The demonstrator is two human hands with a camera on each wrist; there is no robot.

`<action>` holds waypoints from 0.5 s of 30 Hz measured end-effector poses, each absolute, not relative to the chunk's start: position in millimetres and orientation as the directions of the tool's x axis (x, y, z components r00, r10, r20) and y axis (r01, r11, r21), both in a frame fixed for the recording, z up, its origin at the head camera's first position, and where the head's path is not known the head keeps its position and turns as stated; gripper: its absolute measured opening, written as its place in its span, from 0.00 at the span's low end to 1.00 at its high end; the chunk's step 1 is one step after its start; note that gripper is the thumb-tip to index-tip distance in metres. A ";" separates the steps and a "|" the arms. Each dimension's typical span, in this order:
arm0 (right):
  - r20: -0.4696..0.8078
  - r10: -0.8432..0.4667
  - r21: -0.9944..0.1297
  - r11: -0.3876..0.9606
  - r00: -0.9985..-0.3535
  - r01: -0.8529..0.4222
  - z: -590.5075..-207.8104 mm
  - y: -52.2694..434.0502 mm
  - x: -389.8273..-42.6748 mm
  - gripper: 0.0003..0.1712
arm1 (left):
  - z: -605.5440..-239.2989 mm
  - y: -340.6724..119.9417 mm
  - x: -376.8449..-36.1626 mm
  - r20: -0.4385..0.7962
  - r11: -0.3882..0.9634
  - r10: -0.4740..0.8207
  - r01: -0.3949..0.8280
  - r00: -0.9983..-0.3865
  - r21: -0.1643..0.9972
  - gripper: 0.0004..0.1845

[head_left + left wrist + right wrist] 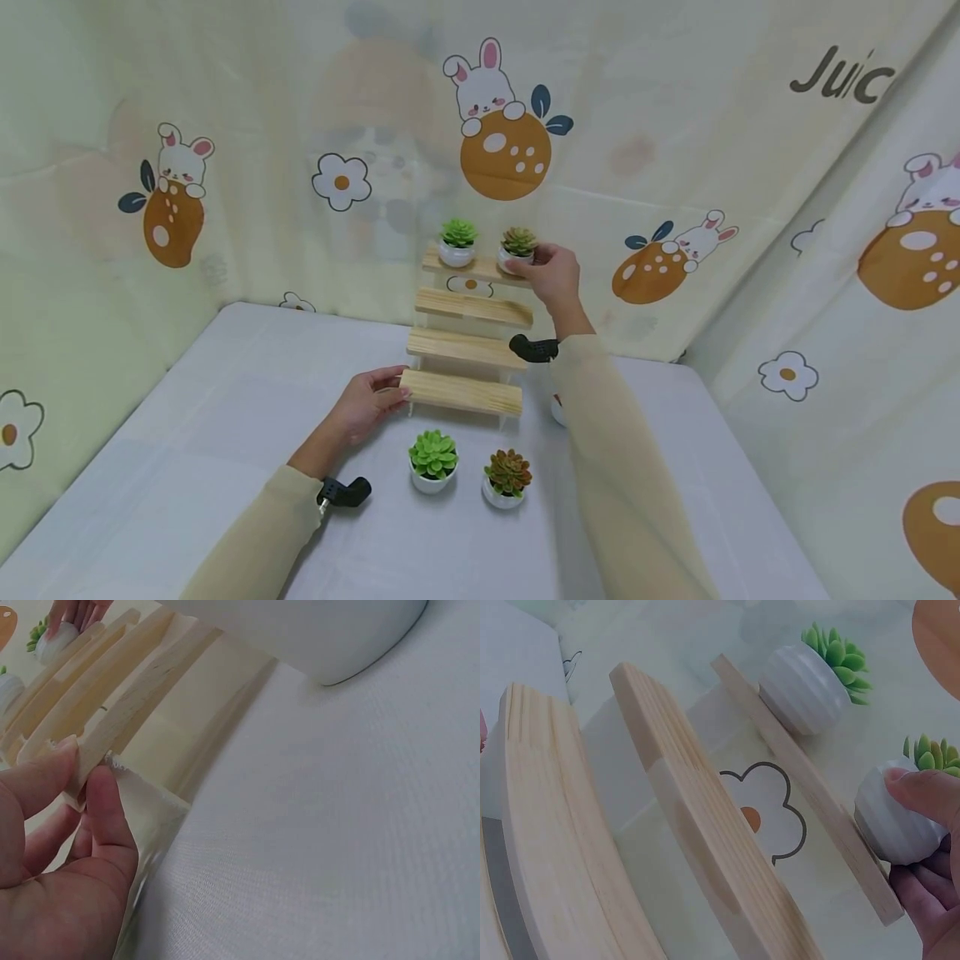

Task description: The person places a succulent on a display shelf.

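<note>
Nearest, two potted succulents [432,463] stand on the desk [225,400] at 6 o'clock of the stepped wooden shelf [468,333]. The left hand [366,403] pinches its lowest step at 9 o'clock. Farthest, the right hand [553,272] grips a reddish succulent pot [517,248] on the top step, at 3 o'clock of a green one [457,242].

Walls: pale yellow cloth backdrop [675,125] printed with rabbits, oranges, daisies | Corner: right panel angled, "Juic" lettering | Surface: white tablecloth [187,433] | Light: soft, even
</note>
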State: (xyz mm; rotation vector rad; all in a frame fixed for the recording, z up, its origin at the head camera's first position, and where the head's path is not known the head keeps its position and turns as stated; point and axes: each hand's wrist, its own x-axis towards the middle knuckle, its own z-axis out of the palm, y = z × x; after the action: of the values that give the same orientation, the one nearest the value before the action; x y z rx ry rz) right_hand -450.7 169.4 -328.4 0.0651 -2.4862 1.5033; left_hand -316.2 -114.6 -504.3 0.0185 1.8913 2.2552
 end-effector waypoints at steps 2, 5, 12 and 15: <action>0.235 0.080 -0.863 0.477 -0.969 -0.170 -329.4 168.6 -451.8 0.27 | -504.7 -114.8 -316.6 -0.119 -0.165 0.156 -0.145 -0.980 0.975 0.30; 0.245 0.079 -0.860 0.478 -0.966 -0.179 -330.7 167.3 -452.8 0.29 | -505.9 -115.7 -317.6 -0.122 -0.159 0.158 -0.147 -0.980 0.976 0.30; 0.231 0.089 -0.865 0.474 -0.969 -0.162 -329.8 166.1 -450.8 0.32 | -507.3 -116.4 -319.1 -0.124 -0.151 0.163 -0.149 -0.979 0.977 0.30; 0.215 0.102 -0.868 0.476 -0.971 -0.143 -328.4 164.8 -448.6 0.32 | -507.1 -116.6 -318.6 -0.121 -0.143 0.163 -0.144 -0.979 0.979 0.30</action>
State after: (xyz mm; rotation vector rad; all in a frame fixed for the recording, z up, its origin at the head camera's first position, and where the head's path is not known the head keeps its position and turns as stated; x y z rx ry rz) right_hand -448.6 164.8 -328.4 0.0347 -2.4863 1.4964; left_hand -318.6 -116.6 -507.1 0.0214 1.9092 2.2329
